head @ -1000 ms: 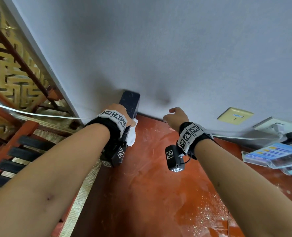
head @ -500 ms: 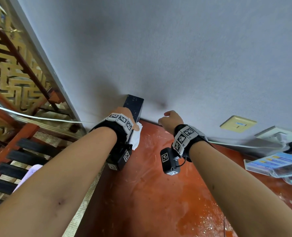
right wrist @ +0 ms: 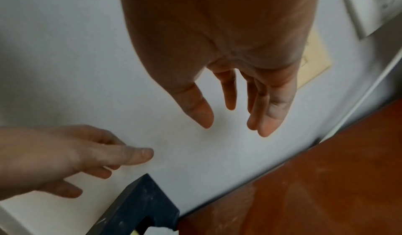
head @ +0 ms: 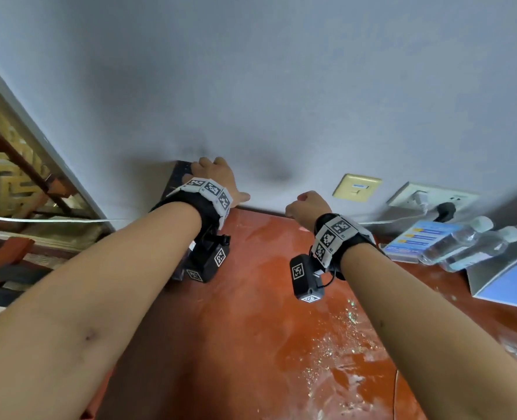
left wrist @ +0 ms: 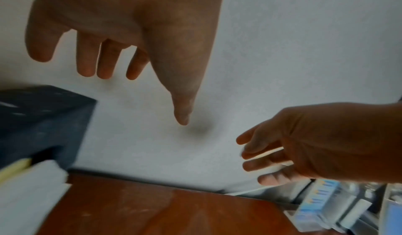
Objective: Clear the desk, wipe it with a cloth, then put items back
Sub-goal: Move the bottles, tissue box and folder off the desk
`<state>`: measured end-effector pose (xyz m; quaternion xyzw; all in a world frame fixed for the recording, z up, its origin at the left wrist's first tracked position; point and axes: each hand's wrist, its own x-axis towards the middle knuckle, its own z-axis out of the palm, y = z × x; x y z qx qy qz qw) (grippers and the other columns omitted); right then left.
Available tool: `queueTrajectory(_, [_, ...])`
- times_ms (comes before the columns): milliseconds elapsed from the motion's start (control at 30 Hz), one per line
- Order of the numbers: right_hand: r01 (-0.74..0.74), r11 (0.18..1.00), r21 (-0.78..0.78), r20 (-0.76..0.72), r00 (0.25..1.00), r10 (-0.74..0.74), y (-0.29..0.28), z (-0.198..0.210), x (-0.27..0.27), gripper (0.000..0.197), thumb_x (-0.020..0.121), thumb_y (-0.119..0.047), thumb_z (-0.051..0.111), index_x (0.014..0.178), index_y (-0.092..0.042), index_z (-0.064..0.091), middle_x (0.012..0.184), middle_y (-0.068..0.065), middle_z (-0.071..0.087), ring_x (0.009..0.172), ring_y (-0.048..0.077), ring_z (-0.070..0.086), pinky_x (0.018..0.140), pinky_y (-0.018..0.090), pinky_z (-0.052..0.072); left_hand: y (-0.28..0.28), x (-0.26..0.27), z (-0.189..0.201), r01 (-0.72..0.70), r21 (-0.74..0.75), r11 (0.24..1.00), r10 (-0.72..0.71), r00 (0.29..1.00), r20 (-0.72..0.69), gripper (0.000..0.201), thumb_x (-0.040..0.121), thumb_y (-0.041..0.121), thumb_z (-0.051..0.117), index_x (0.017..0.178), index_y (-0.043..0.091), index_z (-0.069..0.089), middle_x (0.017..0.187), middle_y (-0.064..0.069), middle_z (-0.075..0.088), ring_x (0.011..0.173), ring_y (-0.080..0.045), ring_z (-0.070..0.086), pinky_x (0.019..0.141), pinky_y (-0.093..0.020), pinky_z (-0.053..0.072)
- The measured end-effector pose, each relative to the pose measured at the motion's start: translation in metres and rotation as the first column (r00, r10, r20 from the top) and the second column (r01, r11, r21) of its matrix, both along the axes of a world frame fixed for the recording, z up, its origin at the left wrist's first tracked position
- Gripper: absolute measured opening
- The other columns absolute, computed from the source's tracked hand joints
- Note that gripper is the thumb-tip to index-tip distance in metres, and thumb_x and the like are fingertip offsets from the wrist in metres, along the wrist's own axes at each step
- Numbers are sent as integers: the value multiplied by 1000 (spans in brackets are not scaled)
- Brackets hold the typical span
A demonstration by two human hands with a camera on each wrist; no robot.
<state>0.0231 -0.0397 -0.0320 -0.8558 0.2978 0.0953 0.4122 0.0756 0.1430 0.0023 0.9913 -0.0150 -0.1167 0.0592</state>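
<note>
Red desk [head: 251,328]: tissue box [head: 175,183], bottles [head: 469,244], card [head: 414,237]

Left hand [head: 217,180] let go of the dark box [head: 178,174], rose above it, fingers spread. Bottles [head: 469,242] entered at frame right as the view shifted.

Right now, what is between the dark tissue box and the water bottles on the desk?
Mostly bare red desk with the right hand above it, then a blue card stand beside the water bottles. The head view shows it; the dark tissue box stands left.
</note>
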Motion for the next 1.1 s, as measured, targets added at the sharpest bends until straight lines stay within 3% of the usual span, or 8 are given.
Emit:
queueTrajectory(167, [60, 991, -116, 42, 998, -56, -77, 4, -45, 47, 84, -17, 57, 130, -14, 50, 129, 12, 52, 110, 31, 59, 94, 39, 50, -99, -46, 7, 169, -103, 980, -173, 985, -25, 88, 75, 60, 66, 136, 7, 30, 136, -18, 33, 126, -36, 32, 96, -48, 38])
queueTrajectory(300, [113, 975, -192, 91, 991, -97, -148, 3, -82, 43, 86, -13, 56, 129, -12, 53, 130, 11, 55, 116, 28, 55, 87, 27, 42, -172, -78, 0, 313, -183, 932, -327, 944, -50, 82, 77, 58, 65, 136, 13, 31, 131, -15, 35, 124, -34, 34, 95, -46, 40])
queueTrajectory(400, [120, 959, -255, 147, 985, -84, -191, 7, -99, 42, 86, -9, 55, 127, -9, 56, 133, 11, 53, 122, 27, 51, 96, 27, 39, -217, -91, -2, 410, -230, 883, -437, 896, -79, 74, 81, 49, 65, 140, 23, 30, 134, -15, 35, 124, -35, 36, 94, -43, 42])
queueTrajectory(633, [-17, 948, -318, 116, 992, 56, -254, -6, -108, 72, 80, -3, 55, 147, -15, 32, 156, 1, 18, 132, 25, 43, 100, 30, 38, -292, -97, -8, 491, -218, 843, -520, 848, -101, 66, 85, 42, 64, 141, 27, 32, 131, -14, 39, 120, -35, 43, 92, -42, 45])
queueTrajectory(733, [-68, 932, -357, 31, 996, 84, -271, -18, -104, 78, 79, -1, 52, 150, -18, 25, 161, -4, 8, 132, 27, 44, 101, 32, 42, -314, -95, -14, 522, -253, 814, -550, 833, -52, 58, 90, 30, 58, 141, 25, 32, 127, -16, 41, 114, -36, 48, 84, -38, 45])
queueTrajectory(867, [-89, 900, -426, 38, 993, 116, -284, -31, -97, 63, 78, 3, 53, 139, -12, 41, 147, 5, 32, 117, 33, 54, 97, 43, 46, -330, -92, -26, 544, -285, 789, -577, 816, -43, 56, 93, 22, 53, 144, 27, 29, 127, -15, 42, 110, -35, 51, 81, -34, 44])
queueTrajectory(1033, [-20, 886, -463, 105, 991, 77, -287, -36, -93, 26, 91, -1, 48, 115, -1, 57, 123, 15, 51, 109, 34, 54, 90, 38, 40, -329, -89, -43, 539, -282, 794, -580, 810, -85, 58, 90, 25, 58, 142, 25, 32, 128, -13, 43, 106, -32, 53, 77, -33, 44])
queueTrajectory(1100, [-10, 885, -466, 126, 989, 78, -284, -35, -94, 22, 95, -9, 48, 110, -3, 62, 118, 16, 56, 107, 34, 55, 89, 38, 41, -323, -90, -44, 541, -279, 793, -582, 808, -88, 57, 90, 27, 59, 140, 23, 33, 127, -14, 44, 104, -33, 55, 78, -36, 47])
